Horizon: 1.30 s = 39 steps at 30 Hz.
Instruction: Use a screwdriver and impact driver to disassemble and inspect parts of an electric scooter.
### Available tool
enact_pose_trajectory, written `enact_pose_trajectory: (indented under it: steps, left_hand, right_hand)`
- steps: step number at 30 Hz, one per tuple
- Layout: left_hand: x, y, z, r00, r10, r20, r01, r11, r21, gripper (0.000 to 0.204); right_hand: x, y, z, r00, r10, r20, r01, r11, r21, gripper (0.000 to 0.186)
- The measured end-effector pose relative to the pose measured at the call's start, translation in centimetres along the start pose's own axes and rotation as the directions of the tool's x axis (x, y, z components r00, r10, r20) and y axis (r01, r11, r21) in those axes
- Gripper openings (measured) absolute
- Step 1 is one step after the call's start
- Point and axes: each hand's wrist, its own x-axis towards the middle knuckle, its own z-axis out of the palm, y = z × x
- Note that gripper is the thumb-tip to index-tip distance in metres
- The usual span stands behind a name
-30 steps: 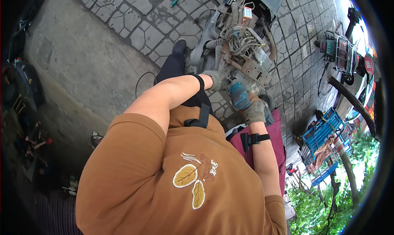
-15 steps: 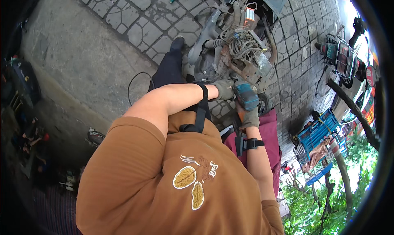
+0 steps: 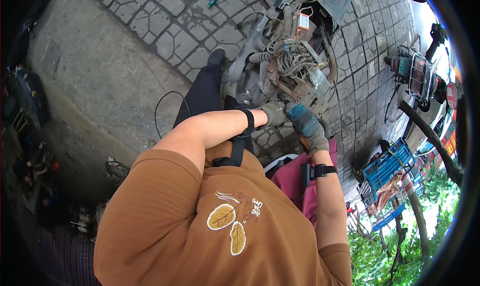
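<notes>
My right hand (image 3: 317, 141), in a grey work glove, is wrapped round a teal and black power tool (image 3: 301, 119). Its front end points left, toward the frame of a stripped-down scooter (image 3: 300, 88); its tip is hidden. My left hand (image 3: 274, 114), also gloved, is closed beside the tool's front end and against the scooter's lower parts. What those fingers grip cannot be made out. Bundled grey cables (image 3: 287, 56), rusty metal brackets and an orange-and-white box (image 3: 303, 23) sit in the scooter's open body.
A green-handled screwdriver (image 3: 214, 1) lies on the stone paving farther off. Beside my right forearm hangs maroon cloth (image 3: 295, 181). A thin black cable (image 3: 159, 108) loops by my leg. To the right stand a parked motorbike (image 3: 417, 73) and a blue cart (image 3: 387, 168).
My right hand has shifted right and slightly away from me, turning the power tool so it lies more slanted. My left hand has moved slightly nearer to me, staying close to the scooter.
</notes>
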Motion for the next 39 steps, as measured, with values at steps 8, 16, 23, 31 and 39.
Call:
enact_pose_trajectory:
  steps: [8,16,23,31,39]
  left_hand:
    - [-0.2,0.2,-0.8,0.997,-0.074,-0.039,0.07,0.993,-0.099,0.028]
    - [0.5,0.2,0.8,0.978,-0.145,-0.147,0.088,0.937,-0.338,0.03]
    - [0.4,0.3,0.0,0.991,-0.082,-0.103,0.06,0.979,-0.195,0.031]
    - [-1.0,0.8,-2.2,0.969,-0.23,-0.088,0.193,0.931,-0.311,0.035]
    - [-3.8,-1.1,-3.7,0.903,-0.321,-0.287,0.264,0.939,-0.22,0.036]
  right_hand:
    - [0.9,-1.7,-1.6,0.994,0.089,0.057,-0.094,0.991,0.093,0.036]
    - [0.4,-4.5,-3.3,0.988,0.092,-0.125,-0.066,0.978,0.197,0.036]
    - [0.4,-3.6,-2.4,0.983,0.003,-0.184,0.016,0.994,0.106,0.033]
    - [0.1,-3.8,-2.5,0.994,0.089,-0.064,-0.072,0.97,0.234,0.037]
    - [0.2,-3.2,-1.8,0.984,0.089,-0.156,-0.057,0.978,0.201,0.034]
